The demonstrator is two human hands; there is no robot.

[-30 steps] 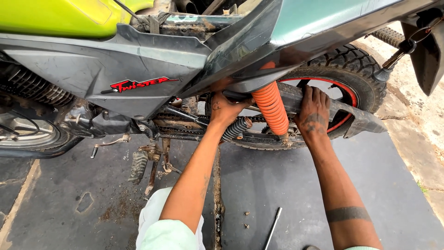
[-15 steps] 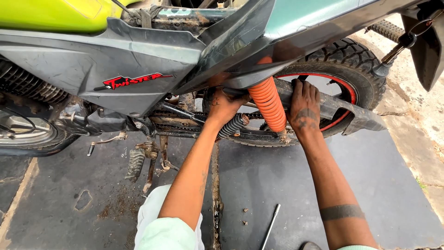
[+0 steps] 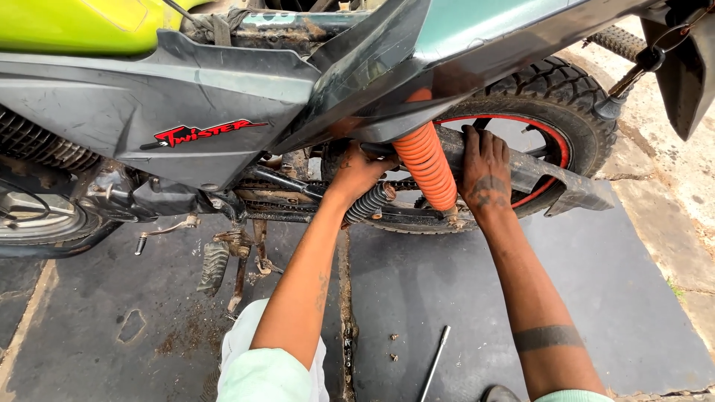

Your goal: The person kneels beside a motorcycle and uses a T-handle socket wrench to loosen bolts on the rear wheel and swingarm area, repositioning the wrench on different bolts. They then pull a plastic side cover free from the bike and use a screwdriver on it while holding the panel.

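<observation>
Head view shows my left hand (image 3: 363, 173) tucked under the dark side panel (image 3: 201, 112) at the top of the orange shock spring (image 3: 426, 165), fingers curled on something I cannot make out. My right hand (image 3: 485, 170) lies flat, fingers spread, on the grimy chain guard (image 3: 551, 175) beside the rear tyre (image 3: 573, 89). I judge a steady brace there helps my left work by feel
</observation>
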